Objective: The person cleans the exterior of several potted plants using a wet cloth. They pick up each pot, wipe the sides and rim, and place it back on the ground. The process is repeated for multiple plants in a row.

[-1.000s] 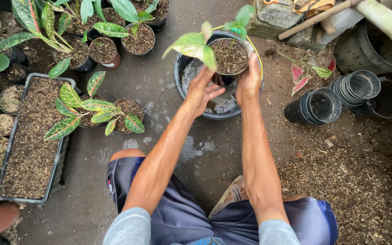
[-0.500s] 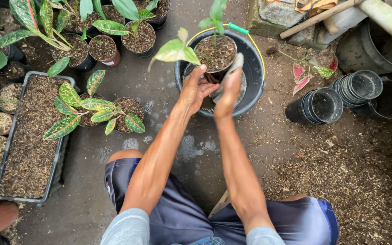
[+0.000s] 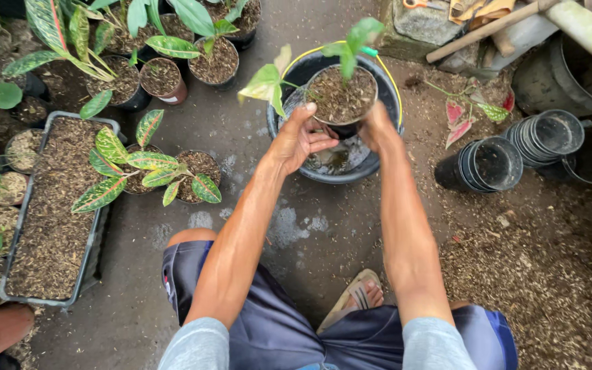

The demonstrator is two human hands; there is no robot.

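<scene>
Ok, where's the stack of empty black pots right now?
In the head view, the stacked pots lie on their side on the ground at right, beside the bucket and just right of the right hand.
</scene>
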